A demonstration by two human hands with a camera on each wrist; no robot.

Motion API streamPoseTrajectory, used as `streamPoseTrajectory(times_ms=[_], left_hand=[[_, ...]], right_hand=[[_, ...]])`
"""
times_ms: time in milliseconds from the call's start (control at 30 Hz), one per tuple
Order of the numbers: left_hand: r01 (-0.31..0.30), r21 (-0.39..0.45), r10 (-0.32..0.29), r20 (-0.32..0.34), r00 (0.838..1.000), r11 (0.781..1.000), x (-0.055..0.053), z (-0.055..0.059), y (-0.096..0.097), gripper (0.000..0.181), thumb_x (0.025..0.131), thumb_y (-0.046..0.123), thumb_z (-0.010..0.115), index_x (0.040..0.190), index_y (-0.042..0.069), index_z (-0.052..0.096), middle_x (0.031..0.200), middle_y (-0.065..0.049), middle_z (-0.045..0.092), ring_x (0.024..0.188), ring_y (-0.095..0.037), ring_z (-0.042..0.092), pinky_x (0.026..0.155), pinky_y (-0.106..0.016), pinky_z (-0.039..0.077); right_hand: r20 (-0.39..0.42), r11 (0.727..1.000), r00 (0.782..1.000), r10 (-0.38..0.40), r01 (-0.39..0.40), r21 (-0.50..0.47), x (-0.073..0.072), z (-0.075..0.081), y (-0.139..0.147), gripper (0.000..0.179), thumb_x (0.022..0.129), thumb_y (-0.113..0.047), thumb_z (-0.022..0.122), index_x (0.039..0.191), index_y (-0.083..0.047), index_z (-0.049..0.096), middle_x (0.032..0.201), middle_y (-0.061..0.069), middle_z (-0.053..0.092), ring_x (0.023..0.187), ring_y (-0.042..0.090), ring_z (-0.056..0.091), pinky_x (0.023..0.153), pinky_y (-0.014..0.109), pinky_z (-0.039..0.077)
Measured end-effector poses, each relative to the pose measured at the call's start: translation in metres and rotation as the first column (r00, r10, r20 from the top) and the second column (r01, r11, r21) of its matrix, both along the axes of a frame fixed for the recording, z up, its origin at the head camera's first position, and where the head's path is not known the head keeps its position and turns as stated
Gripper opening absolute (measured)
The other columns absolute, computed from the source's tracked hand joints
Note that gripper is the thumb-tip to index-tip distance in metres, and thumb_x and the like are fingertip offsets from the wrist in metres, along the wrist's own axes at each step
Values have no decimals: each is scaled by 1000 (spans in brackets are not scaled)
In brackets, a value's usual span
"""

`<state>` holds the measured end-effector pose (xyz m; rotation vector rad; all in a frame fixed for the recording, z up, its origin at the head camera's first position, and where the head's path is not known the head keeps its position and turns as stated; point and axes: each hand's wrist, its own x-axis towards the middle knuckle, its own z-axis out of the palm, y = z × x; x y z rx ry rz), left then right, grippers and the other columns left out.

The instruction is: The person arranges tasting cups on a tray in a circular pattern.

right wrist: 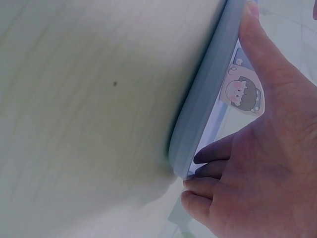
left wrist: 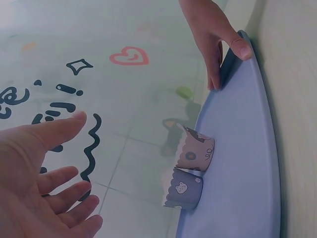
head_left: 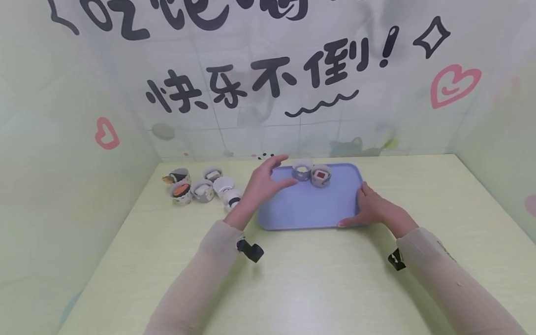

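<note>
A blue tray lies on the table with two small paper cups near its far edge. The grey-blue cup holds something white and yellow; the beige cup beside it holds a white piece with a dark red square. My right hand grips the tray's right end, thumb at the near rim and fingers at the side. Over the tray's left end hovers my left hand, thumb and fingers spread apart with nothing between them. In the left wrist view this hand is apart from the cups.
Left of the tray stands a cluster of paper cups with food-like pieces, among them one with an orange piece, one with a white piece and a white cup. A printed curtain hangs behind the table.
</note>
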<state>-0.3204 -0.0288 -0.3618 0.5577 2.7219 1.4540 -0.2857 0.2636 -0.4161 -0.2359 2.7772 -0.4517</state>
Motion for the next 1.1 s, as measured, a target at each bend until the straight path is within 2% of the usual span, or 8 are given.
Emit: streamPoseTrajectory(times_ms=[333, 533, 700, 1100], left_hand=[[7, -1, -7, 8, 1000, 1000, 7, 3, -10, 73, 85, 31, 79, 148, 15, 46, 153, -9, 48, 143, -27, 44, 122, -40, 35], [-9, 2, 9, 1, 1000, 1000, 11, 4, -19, 71, 85, 30, 79, 148, 19, 47, 152, -6, 49, 142, -26, 45, 122, -40, 35], [-19, -11, 18, -19, 1000, 1000, 13, 2, -28, 71, 85, 29, 79, 147, 16, 48, 152, -8, 49, 142, -28, 44, 121, -42, 36], [-51, -17, 51, -2, 999, 999, 17, -5, -51, 71, 86, 28, 78, 147, 12, 46, 155, -9, 45, 146, -29, 40, 123, -42, 33]], right_hand=[[-7, 1000, 1000, 4, -4, 13, 1, 3, -1, 138, 72, -67, 77, 144, 28, 7, 153, 48, 0, 145, 60, 10, 122, 61, 19], [-11, 1000, 1000, -1, 2, 19, 1, 2, 0, 139, 72, -67, 77, 144, 28, 7, 153, 49, 1, 145, 60, 11, 122, 61, 20], [-10, 1000, 1000, -4, 4, 19, 0, 0, 2, 140, 71, -68, 77, 144, 27, 7, 153, 49, 1, 144, 60, 12, 122, 61, 20], [-26, 1000, 1000, 9, -8, 10, -1, -2, 2, 139, 71, -68, 77, 144, 28, 9, 153, 48, 2, 144, 60, 13, 122, 61, 20]])
